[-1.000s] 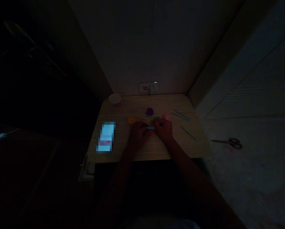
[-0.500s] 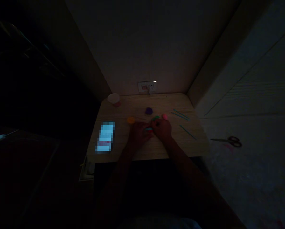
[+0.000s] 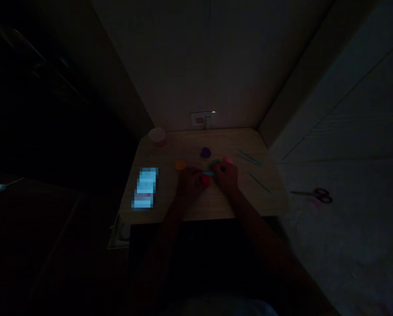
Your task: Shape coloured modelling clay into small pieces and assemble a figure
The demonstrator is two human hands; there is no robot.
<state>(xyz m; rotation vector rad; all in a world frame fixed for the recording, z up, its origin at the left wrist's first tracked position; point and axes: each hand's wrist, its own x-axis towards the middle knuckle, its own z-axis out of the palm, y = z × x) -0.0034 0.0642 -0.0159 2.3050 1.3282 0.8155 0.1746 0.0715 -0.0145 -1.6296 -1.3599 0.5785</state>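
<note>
My left hand (image 3: 190, 183) is closed, its fingers curled around a small bright red lump (image 3: 205, 179). A short light-blue strip (image 3: 208, 173) spans the gap between the hands, just above the red lump. My right hand (image 3: 227, 177) pinches the strip's right end; the dim light hides the fingertips. Just beyond the right fingers are a green lump (image 3: 215, 163) and a pink lump (image 3: 227, 160). An orange lump (image 3: 180, 165) lies beside my left hand, and a purple one (image 3: 205, 152) sits farther back on the wooden tabletop (image 3: 183, 147).
A lit, blurred-out phone (image 3: 145, 188) lies at the left. At the back left corner is a pale cup (image 3: 157, 136). Several thin blue sticks (image 3: 259, 182) rest on the right side. Scissors (image 3: 315, 194) lie beyond the right edge. A wall socket (image 3: 203, 118) is behind the table.
The hands have drawn slightly apart, my right hand moving a little to the right. More of the red lump and the light-blue strip shows between them.
</note>
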